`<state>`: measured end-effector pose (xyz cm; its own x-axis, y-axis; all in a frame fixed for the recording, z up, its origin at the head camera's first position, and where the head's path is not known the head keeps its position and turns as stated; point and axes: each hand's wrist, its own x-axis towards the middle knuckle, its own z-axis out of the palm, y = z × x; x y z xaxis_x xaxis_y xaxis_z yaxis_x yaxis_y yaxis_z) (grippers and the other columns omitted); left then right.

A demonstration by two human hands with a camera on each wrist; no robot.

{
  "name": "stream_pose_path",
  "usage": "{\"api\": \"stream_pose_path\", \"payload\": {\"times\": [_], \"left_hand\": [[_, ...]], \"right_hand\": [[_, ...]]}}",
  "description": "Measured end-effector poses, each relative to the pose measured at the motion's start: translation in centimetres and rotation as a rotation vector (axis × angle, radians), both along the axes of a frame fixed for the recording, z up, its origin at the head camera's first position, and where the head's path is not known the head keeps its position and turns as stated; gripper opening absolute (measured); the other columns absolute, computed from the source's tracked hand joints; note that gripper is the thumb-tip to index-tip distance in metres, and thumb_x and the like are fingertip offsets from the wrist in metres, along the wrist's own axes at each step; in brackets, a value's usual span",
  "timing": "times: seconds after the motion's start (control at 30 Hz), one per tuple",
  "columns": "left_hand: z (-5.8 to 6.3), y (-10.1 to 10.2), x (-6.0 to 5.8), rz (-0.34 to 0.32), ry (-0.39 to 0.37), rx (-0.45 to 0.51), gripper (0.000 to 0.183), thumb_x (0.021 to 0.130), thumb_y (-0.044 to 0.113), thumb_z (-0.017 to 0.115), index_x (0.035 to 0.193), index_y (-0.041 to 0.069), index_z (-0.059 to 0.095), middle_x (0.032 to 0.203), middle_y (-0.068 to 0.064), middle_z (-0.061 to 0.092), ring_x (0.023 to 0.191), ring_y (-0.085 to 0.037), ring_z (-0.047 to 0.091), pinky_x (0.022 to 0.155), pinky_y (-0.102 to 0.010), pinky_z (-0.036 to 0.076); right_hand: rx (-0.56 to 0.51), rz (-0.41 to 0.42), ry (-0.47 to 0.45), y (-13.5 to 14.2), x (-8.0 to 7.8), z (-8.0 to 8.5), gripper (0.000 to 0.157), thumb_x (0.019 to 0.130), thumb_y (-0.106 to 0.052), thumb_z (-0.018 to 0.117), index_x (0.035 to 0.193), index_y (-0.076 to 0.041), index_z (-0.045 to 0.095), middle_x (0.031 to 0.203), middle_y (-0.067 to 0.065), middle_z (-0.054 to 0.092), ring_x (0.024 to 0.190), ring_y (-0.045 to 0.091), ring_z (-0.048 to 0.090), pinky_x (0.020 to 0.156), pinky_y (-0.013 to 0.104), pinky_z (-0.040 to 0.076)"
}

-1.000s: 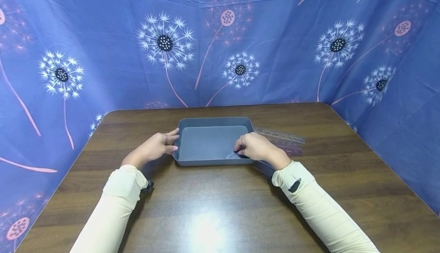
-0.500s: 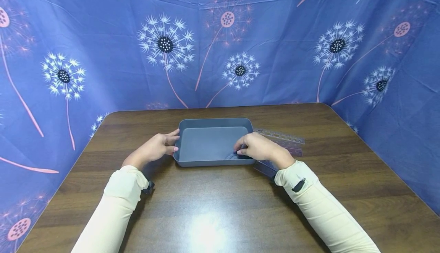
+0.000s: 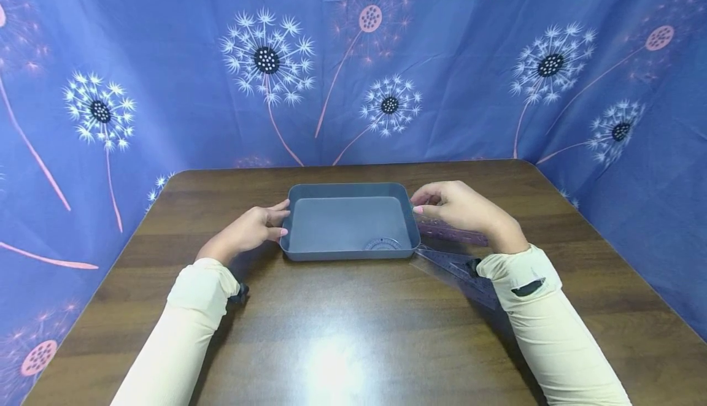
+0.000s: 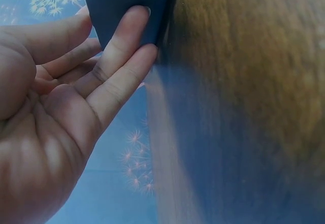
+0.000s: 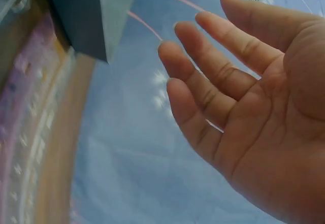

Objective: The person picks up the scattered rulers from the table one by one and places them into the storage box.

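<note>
A shallow dark grey tray [image 3: 345,254] stands on the table, with a clear protractor [image 3: 382,245] lying inside by its front right corner. My left hand [image 3: 248,231] rests against the tray's left wall. Its extended fingers [image 4: 114,74] touch the dark outer side in the left wrist view. Just off the tray's right end is my right hand [image 3: 461,210], holding nothing; the right wrist view shows its fingers spread and slightly bent. Below that hand lies a purplish see-through ruler [image 3: 453,233]. A clear set square [image 3: 461,268] lies nearer, partly under the right wrist.
The brown wooden table [image 3: 248,332] spreads around the tray and carries a bright light reflection in front. A blue cloth [image 3: 182,87] with dandelion prints hangs behind and at the sides. A clear ruler [image 5: 38,137] runs beside the purple one in the right wrist view.
My right hand has let go of the protractor, leaving it in the tray, and moved right, out over the rulers. My left hand stays at the tray's left wall.
</note>
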<state>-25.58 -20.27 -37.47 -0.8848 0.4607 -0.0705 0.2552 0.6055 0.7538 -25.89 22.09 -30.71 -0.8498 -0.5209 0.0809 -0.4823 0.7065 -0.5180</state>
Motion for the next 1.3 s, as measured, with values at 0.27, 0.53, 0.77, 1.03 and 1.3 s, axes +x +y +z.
{"api": "stream_pose_path", "payload": {"times": [0.27, 0.53, 0.77, 1.03, 1.3], "left_hand": [[0.3, -0.1, 0.0, -0.001, 0.000, 0.009, 0.052, 0.097, 0.004, 0.060, 0.142, -0.014, 0.043, 0.161, -0.022, 0.021, 0.094, -0.028, 0.073, 0.104, -0.051, 0.045], [0.3, 0.0, 0.0, 0.018, -0.019, 0.008, 0.051, 0.097, 0.004, 0.060, 0.143, -0.012, 0.043, 0.162, -0.019, 0.021, 0.096, -0.029, 0.072, 0.102, -0.050, 0.047], [0.4, 0.0, 0.0, 0.012, -0.030, 0.000, 0.053, 0.098, 0.005, 0.060, 0.144, -0.012, 0.041, 0.162, -0.018, 0.020, 0.098, -0.029, 0.072, 0.104, -0.050, 0.046], [0.5, 0.1, 0.0, 0.010, -0.018, 0.010, 0.052, 0.097, 0.003, 0.060, 0.143, -0.013, 0.041, 0.162, -0.019, 0.021, 0.096, -0.030, 0.072, 0.104, -0.050, 0.045], [0.4, 0.2, 0.0, 0.011, -0.025, 0.009, 0.054, 0.097, 0.005, 0.061, 0.144, -0.013, 0.041, 0.162, -0.020, 0.020, 0.096, -0.031, 0.072, 0.105, -0.051, 0.044]], "right_hand": [[0.087, -0.030, -0.021, 2.4, 1.1, 2.0, 0.014, 0.095, -0.020, 0.069, 0.104, -0.009, 0.071, 0.094, 0.000, 0.073, 0.088, 0.015, 0.066, 0.080, 0.040, 0.053], [0.214, 0.048, -0.212, 2.9, 1.7, 1.4, 0.021, 0.089, -0.021, 0.075, 0.100, -0.006, 0.066, 0.086, -0.001, 0.066, 0.079, 0.014, 0.059, 0.072, 0.033, 0.049], [0.294, 0.066, -0.233, 2.8, 1.6, 0.0, 0.027, 0.082, -0.018, 0.081, 0.098, -0.003, 0.064, 0.088, 0.003, 0.064, 0.081, 0.016, 0.057, 0.075, 0.034, 0.048], [0.381, 0.069, -0.214, 3.0, 1.3, -1.4, 0.033, 0.076, -0.019, 0.084, 0.098, -0.003, 0.064, 0.094, 0.007, 0.065, 0.084, 0.018, 0.058, 0.077, 0.037, 0.049], [0.484, 0.038, -0.269, 2.1, 0.9, -2.9, 0.041, 0.070, -0.020, 0.089, 0.100, -0.006, 0.064, 0.096, 0.007, 0.061, 0.085, 0.020, 0.057, 0.076, 0.037, 0.050]]}}
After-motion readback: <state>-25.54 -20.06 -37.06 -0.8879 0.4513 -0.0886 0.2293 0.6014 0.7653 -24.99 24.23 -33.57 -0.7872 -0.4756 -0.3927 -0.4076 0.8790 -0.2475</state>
